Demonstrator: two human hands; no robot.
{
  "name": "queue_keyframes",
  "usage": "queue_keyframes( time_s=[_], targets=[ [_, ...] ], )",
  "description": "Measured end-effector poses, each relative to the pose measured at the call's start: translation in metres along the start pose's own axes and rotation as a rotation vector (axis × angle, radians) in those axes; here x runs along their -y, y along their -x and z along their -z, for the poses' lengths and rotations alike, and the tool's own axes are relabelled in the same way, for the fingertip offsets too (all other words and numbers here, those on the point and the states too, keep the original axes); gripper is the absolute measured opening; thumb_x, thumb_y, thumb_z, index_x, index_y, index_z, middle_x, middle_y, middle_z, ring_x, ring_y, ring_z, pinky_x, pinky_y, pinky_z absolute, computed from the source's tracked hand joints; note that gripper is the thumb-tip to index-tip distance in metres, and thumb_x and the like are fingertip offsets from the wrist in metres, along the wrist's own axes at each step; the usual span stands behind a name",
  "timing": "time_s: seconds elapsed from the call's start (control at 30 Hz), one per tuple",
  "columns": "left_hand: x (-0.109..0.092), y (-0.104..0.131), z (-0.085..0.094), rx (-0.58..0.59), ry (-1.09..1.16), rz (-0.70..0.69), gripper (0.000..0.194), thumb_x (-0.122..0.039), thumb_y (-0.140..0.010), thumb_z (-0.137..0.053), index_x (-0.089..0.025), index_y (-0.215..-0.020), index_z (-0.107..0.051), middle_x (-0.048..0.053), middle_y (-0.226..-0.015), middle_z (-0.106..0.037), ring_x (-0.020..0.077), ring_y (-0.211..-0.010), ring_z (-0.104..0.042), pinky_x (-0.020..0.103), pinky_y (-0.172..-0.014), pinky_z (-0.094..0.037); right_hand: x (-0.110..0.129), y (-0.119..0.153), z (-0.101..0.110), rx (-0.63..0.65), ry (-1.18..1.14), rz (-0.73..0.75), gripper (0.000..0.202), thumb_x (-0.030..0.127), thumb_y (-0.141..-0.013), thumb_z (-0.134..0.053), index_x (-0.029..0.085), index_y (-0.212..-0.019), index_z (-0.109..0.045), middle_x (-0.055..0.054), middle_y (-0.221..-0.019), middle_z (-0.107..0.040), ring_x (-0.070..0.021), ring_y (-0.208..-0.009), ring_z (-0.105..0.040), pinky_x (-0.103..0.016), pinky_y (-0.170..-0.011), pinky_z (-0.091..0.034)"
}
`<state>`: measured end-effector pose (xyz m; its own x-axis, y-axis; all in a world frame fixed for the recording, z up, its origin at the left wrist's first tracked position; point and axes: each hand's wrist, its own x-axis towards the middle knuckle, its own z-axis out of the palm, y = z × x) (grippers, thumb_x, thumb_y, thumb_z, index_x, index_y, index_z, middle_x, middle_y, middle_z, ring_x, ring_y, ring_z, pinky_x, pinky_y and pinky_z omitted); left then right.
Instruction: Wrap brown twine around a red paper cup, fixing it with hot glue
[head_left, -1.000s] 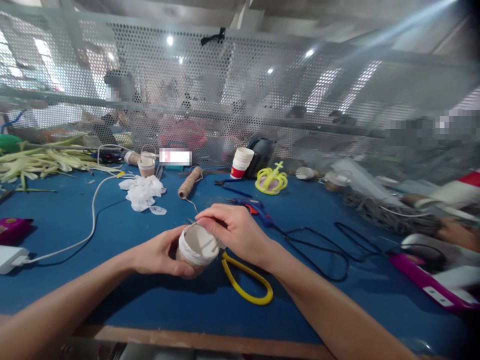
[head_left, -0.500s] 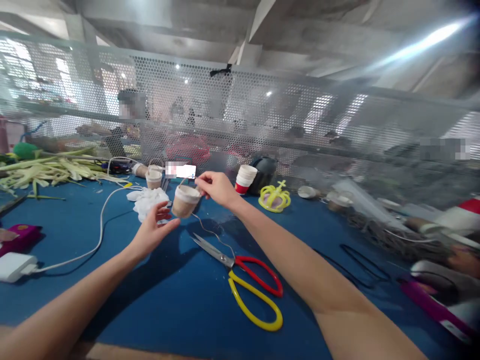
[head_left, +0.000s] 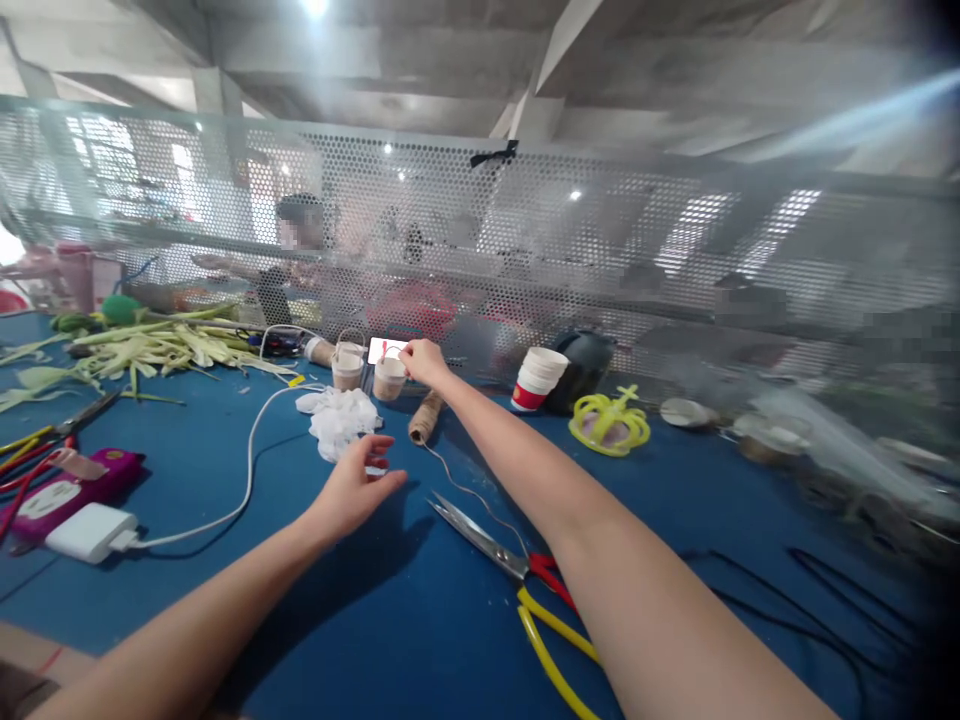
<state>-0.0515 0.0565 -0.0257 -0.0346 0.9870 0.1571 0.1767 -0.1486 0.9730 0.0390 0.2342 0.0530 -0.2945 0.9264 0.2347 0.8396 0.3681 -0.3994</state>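
Far out over the blue table (head_left: pixel 442 620), my right hand (head_left: pixel 424 362) pinches the thin handle of a small beige paper-cup basket (head_left: pixel 388 382). It stands close beside a similar cup basket (head_left: pixel 347 368) with an arched handle. Nearer to me, my left hand (head_left: pixel 356 488) hangs in the air with fingers apart and nothing in them. Just beyond it lies a crumpled white bundle (head_left: pixel 339 420), maybe plastic or cloth. A spool of twine (head_left: pixel 425 418) rests below my right wrist, its strand trailing to the scissors (head_left: pixel 487 548), whose handles my right forearm partly covers.
A stack of paper cups (head_left: pixel 538 378) and a yellow crown-shaped piece (head_left: pixel 611 420) stand at the back right. Leaf strips (head_left: pixel 172 345), a purple power strip (head_left: pixel 82 490) and a white charger (head_left: pixel 91 532) with its cable lie left. A perforated metal screen (head_left: pixel 450 230) closes the back; a person is behind it.
My right hand has carried the cup basket away from me, beside the other one, uncovering the twine spool. My left hand stays open. The view has swung left.
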Motion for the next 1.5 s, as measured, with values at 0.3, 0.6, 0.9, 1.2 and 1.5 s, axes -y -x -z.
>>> queue_keyframes(
  time_s=[0.3,0.6,0.9,1.2,1.5],
  targets=[
    [0.01,0.003,-0.007,0.095,-0.019,-0.048,0.036,-0.028,-0.069,-0.06,-0.013,-0.102,-0.052,0.013,-0.102,-0.051,0.0223,-0.092,-0.051,0.034,-0.073,-0.047,0.05,-0.011,0.014,0.033,-0.263,0.08,0.025,0.03,-0.086,-0.047,0.013,-0.103,-0.054,-0.005,-0.098,-0.059,-0.0146,-0.08,-0.059,-0.033,-0.068,-0.05],
    [0.005,0.004,-0.008,0.061,-0.049,-0.053,0.033,-0.023,-0.068,-0.058,-0.013,-0.1,-0.052,0.011,-0.102,-0.051,0.0205,-0.091,-0.052,0.031,-0.07,-0.047,0.099,-0.034,-0.041,0.115,-0.376,0.092,0.029,0.029,-0.085,-0.048,0.015,-0.11,-0.051,-0.007,-0.108,-0.055,-0.0173,-0.089,-0.057,-0.037,-0.074,-0.048],
    [0.002,0.004,-0.009,0.098,-0.092,-0.053,0.03,-0.02,-0.069,-0.055,-0.013,-0.098,-0.053,0.011,-0.102,-0.047,0.0207,-0.09,-0.051,0.03,-0.068,-0.046,0.11,-0.052,-0.064,0.084,-0.12,0.124,0.029,0.029,-0.085,-0.049,0.016,-0.111,-0.051,-0.007,-0.111,-0.054,-0.0184,-0.093,-0.056,-0.038,-0.077,-0.047],
    [0.003,0.006,-0.01,0.125,-0.108,-0.061,0.033,-0.023,-0.069,-0.056,-0.013,-0.1,-0.053,0.012,-0.101,-0.049,0.0219,-0.09,-0.052,0.032,-0.07,-0.046,0.105,-0.051,-0.069,0.085,0.09,0.179,0.029,0.029,-0.085,-0.049,0.015,-0.11,-0.051,-0.008,-0.11,-0.054,-0.0182,-0.092,-0.056,-0.038,-0.076,-0.047],
    [0.004,0.01,-0.006,0.147,-0.117,-0.04,0.034,-0.03,-0.071,-0.055,-0.013,-0.1,-0.054,0.012,-0.101,-0.052,0.0214,-0.091,-0.054,0.034,-0.076,-0.048,-0.009,-0.036,0.03,-0.061,0.405,0.058,0.029,0.029,-0.085,-0.048,0.015,-0.11,-0.051,-0.008,-0.111,-0.054,-0.0183,-0.093,-0.055,-0.039,-0.077,-0.047]
  ],
)
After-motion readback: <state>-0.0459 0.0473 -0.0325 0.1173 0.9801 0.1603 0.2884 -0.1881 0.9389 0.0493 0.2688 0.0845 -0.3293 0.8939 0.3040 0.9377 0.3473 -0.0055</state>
